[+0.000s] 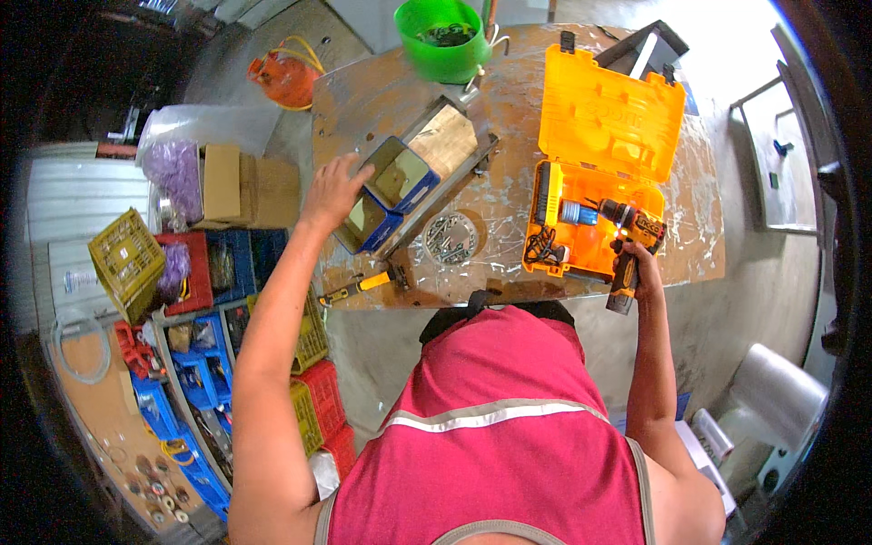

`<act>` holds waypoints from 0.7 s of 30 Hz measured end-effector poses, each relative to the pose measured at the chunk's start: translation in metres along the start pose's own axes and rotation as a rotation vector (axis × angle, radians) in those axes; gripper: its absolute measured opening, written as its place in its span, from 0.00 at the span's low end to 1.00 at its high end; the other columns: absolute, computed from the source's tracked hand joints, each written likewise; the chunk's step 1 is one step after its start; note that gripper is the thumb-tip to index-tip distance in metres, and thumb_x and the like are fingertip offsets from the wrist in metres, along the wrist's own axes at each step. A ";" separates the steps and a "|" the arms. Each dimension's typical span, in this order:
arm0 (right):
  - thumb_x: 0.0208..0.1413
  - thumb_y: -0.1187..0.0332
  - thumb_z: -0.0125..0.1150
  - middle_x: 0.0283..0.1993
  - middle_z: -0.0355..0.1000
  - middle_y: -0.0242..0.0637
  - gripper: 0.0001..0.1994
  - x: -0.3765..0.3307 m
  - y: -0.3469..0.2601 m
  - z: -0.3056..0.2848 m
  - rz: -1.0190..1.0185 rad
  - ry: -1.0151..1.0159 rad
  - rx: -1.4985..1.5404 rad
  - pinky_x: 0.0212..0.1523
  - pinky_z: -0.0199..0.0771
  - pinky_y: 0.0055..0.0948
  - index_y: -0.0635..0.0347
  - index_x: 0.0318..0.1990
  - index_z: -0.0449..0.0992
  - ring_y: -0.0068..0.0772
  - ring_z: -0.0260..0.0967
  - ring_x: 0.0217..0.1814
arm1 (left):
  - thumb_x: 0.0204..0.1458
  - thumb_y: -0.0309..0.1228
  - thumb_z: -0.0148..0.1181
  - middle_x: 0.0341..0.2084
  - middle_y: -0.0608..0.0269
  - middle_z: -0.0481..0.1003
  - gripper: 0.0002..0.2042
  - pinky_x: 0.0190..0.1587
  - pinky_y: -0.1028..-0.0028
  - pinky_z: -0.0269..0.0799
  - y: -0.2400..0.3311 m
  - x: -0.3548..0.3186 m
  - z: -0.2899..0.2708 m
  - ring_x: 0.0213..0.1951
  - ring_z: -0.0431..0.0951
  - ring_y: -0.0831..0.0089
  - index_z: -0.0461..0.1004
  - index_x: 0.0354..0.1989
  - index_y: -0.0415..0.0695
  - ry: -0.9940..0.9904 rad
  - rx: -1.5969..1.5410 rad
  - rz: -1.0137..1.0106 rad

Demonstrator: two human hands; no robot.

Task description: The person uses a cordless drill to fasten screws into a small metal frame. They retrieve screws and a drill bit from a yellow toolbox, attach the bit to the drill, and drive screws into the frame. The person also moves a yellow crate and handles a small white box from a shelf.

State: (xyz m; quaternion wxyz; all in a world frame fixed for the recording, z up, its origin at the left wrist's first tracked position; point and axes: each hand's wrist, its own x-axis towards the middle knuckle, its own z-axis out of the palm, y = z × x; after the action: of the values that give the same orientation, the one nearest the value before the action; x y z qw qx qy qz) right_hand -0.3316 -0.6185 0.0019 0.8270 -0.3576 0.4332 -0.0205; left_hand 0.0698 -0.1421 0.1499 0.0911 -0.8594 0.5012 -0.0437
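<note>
The left hand (pixel 331 191) lies with fingers spread on the left edge of a blue bin (pixel 386 195), left of the frame's centre; its grip is open, pressing rather than clasping. The bin sits on the surface (pixel 381 100), a scratched board, and leans against a metal tray (pixel 454 168) holding a wooden block (pixel 445 141).

The right hand (pixel 647 272), at centre right, has its grip closed around the handle of a yellow-and-black drill (pixel 629 245). The drill hangs over the right edge of an open orange case (pixel 595 173), whose lid stands up toward the top of the frame. A blue part (pixel 574 214) and a black cord (pixel 543 247) lie inside the case.

A round dish of screws (pixel 450 238) rests between bin and case. A yellow-handled tool (pixel 363 286) lies at the surface's near edge. A green bucket (pixel 442 41) stands at the top centre. Coloured crates (pixel 195 272) fill the floor at the left.
</note>
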 end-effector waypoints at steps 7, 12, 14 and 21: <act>0.58 0.66 0.63 0.39 0.81 0.40 0.14 0.002 0.010 0.000 -0.037 0.027 0.081 0.28 0.83 0.32 0.62 0.48 0.74 0.31 0.77 0.26 | 0.50 0.32 0.58 0.59 0.59 0.73 0.06 0.62 0.54 0.65 -0.033 0.019 0.003 0.61 0.72 0.59 0.79 0.35 0.51 -0.019 0.041 0.430; 0.58 0.67 0.63 0.38 0.80 0.40 0.16 0.011 0.006 0.001 -0.047 0.108 -0.037 0.29 0.84 0.35 0.63 0.51 0.72 0.34 0.78 0.28 | 0.51 0.32 0.57 0.59 0.60 0.73 0.06 0.63 0.54 0.62 -0.032 0.014 0.006 0.60 0.72 0.59 0.79 0.36 0.51 0.043 0.077 0.403; 0.57 0.67 0.63 0.38 0.80 0.40 0.16 0.009 0.000 0.000 -0.033 0.094 -0.031 0.31 0.84 0.36 0.62 0.51 0.73 0.35 0.78 0.29 | 0.51 0.31 0.58 0.59 0.60 0.73 0.07 0.63 0.54 0.62 -0.033 0.013 0.008 0.60 0.71 0.60 0.79 0.37 0.52 0.065 0.082 0.404; 0.60 0.60 0.68 0.36 0.78 0.34 0.18 -0.002 -0.012 0.000 -0.073 0.191 -0.380 0.35 0.80 0.35 0.61 0.53 0.78 0.32 0.78 0.33 | 0.54 0.31 0.63 0.62 0.58 0.70 0.12 0.64 0.53 0.63 -0.018 0.003 0.004 0.61 0.70 0.59 0.79 0.47 0.50 0.168 -0.018 -0.063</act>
State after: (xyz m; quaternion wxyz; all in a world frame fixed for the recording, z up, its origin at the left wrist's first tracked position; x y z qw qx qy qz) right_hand -0.3291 -0.6265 0.0106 0.6985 -0.5190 0.4926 -0.0023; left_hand 0.0878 -0.1356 0.1492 0.0394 -0.8688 0.4803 -0.1139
